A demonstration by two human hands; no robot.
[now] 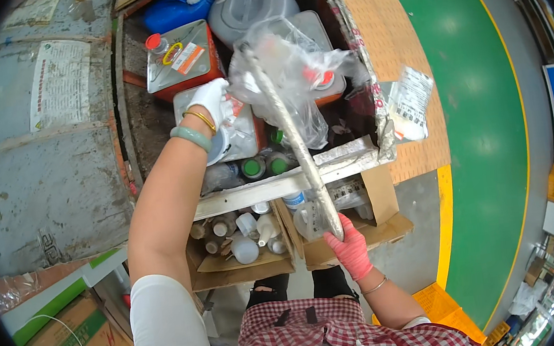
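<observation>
My right hand (350, 246), in a pinkish-red glove, is wrapped around the lower end of a long stick covered in silvery wrapping (289, 128). The stick slants up and left across the front rim of a big open bin (259, 195), and its far end lies against a crumpled clear plastic bag (272, 62). My left hand (214, 102), white-gloved, reaches into the bin over a square metal can (243, 139); its fingers are curled, and what they hold, if anything, is hidden. Just below that wrist is a round white-and-blue object (219, 145), partly covered.
The bin also holds a red-capped metal can (177, 58), a blue jug (178, 6), a grey jug (251, 7) and green-capped bottles (253, 167). Cardboard boxes (247, 271) of bottles stand below its front. A closed grey lid (14, 180) lies left; a white packet (411, 101) lies right.
</observation>
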